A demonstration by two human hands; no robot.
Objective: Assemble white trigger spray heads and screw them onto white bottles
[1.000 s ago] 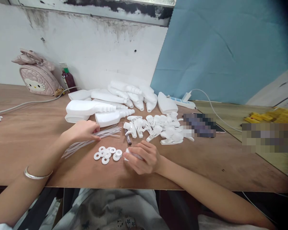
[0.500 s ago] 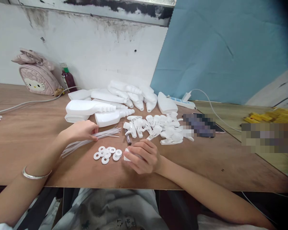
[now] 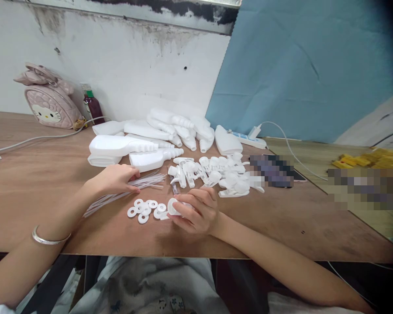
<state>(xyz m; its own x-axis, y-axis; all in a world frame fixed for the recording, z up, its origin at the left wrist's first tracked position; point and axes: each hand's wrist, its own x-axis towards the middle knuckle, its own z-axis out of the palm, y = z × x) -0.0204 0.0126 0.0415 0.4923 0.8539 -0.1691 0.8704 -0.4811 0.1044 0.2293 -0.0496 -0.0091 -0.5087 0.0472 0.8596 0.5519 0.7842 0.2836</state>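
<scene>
My right hand [image 3: 198, 211] is closed around a white trigger spray head [image 3: 173, 206], its round threaded collar facing left; the fingers cover most of the rest. My left hand [image 3: 118, 179] rests over a bundle of thin clear dip tubes [image 3: 111, 199], with thumb and forefinger apart on either side of the tube ends. Whether it touches a single tube cannot be made out. Between the hands lie several white ring washers [image 3: 143, 218], just left of the spray head. More white trigger spray heads [image 3: 212, 168] are heaped beyond my right hand.
White empty-looking plastic bottles [image 3: 118, 145] lie piled at the back. Behind them stand a pink bag [image 3: 54, 104] and a dark red bottle [image 3: 92, 107]. A power strip [image 3: 249, 140], a blurred phone-like item [image 3: 271, 170] and yellow pieces [image 3: 370, 158] are to the right.
My right hand has turned the spray head so that its round collar shows. My left hand has shifted slightly to the right over the tubes.
</scene>
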